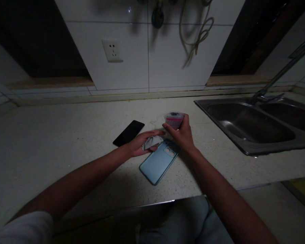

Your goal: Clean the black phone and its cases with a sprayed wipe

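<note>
My left hand [142,142] lies palm up on the countertop with a small crumpled white cloth [150,141] in its loosely curled fingers. My right hand [182,135] is closed around a small round container with a pink label [174,119], holding it just above the counter. A light blue phone case [157,162] with a camera cut-out lies flat right below both hands. A black phone [128,133] lies face up to the left of my left hand.
The pale stone countertop [66,135] runs left to right. A steel double sink [251,125] with a tap [282,71] sits at the right. On the tiled back wall are a socket [113,51] and a hanging cord [197,34].
</note>
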Demonstrator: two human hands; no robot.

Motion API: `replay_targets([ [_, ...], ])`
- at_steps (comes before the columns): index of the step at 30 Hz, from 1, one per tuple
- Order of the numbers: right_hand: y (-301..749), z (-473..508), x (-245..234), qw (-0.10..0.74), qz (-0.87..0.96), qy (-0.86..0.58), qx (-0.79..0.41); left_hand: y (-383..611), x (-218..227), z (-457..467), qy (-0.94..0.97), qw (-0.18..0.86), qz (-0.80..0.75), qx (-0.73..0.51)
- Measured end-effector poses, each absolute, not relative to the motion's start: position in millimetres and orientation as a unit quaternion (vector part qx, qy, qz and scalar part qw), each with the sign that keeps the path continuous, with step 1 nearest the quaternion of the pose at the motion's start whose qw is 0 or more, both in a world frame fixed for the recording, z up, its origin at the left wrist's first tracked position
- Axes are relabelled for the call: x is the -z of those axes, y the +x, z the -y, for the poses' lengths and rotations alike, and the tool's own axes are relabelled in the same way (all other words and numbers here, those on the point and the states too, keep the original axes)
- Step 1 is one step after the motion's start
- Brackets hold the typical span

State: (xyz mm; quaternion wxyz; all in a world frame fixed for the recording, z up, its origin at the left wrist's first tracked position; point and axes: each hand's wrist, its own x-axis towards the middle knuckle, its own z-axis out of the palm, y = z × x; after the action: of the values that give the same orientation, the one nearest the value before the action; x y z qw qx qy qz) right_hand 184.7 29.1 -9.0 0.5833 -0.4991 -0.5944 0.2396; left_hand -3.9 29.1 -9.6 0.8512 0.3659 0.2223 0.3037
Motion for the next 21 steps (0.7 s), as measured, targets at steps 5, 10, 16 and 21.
replay_targets([
  [5,185.3,-29.5,8.7,0.583,0.595,-0.500,-0.235,-4.0,10.1,-29.4,0.364,0.853,-0.221,-0.304],
  [10,184.8,-28.6,7.0,0.583,0.591,-0.505,-0.238,-4.0,11.1,-29.8,0.366,0.851,-0.224,-0.302],
  [16,184.3,-28.9,7.6,0.584,0.588,-0.506,-0.238,-3.8,11.0,-29.6,0.361,0.850,-0.230,-0.305],
  [21,184.9,-29.3,9.4,0.582,0.591,-0.504,-0.240,-3.1,8.4,-28.3,0.361,0.850,-0.230,-0.307],
])
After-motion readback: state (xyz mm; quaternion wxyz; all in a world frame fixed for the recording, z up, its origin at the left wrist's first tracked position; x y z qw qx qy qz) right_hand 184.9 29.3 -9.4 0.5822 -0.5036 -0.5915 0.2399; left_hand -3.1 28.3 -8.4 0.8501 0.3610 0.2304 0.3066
